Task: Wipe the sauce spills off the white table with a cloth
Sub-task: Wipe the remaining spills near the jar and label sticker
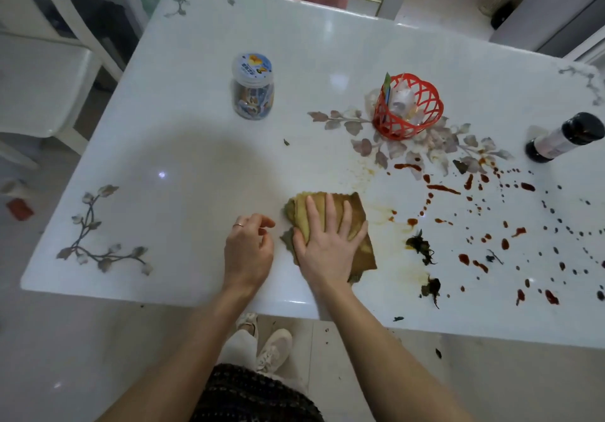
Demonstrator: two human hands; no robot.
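the white table [183, 133] is smooth and highly glossy, throwing back spots of light, with flat grey-brown leaf patterns set in its surface. the cloth [357, 212] is soft matt fabric, mustard-brown, with a wavy edge. the basket [407, 107] is shiny red plastic lattice. the jar [252, 89] is clear plastic with a printed lid. the sauce spills [443, 188] look wet and glistening.

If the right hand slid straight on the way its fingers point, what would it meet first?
Likely nothing solid: the right hand, flat on the cloth, points away across bare table toward the printed flowers. The sauce spills and basket lie off to its right.
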